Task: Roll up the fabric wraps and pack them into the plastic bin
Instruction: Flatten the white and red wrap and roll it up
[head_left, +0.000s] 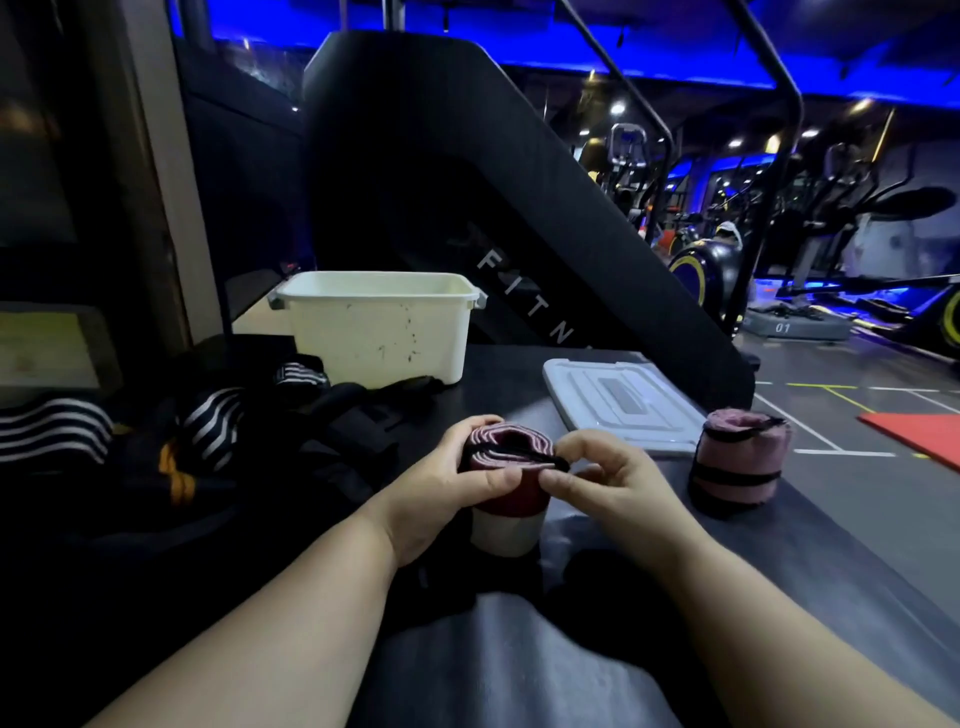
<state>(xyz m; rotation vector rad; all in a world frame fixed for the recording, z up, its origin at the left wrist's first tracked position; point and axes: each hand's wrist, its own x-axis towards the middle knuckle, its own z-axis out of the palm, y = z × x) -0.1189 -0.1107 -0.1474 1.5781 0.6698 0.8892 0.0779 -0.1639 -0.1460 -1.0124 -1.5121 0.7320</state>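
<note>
A pink and dark red fabric wrap (506, 447) is partly rolled, standing upright above the dark surface in the middle. My left hand (457, 483) grips the roll from its left side, fingers curled round it. My right hand (597, 475) pinches the black strap end at the roll's right edge. A finished pink roll (737, 460) bound by black straps stands upright to the right. The white plastic bin (379, 332) sits open at the back, its inside hidden from here.
The bin's grey lid (618, 408) lies flat behind my right hand. A heap of black and striped wraps (218, 421) covers the left of the dark table (519, 649). A large black gym machine (467, 171) rises behind the bin.
</note>
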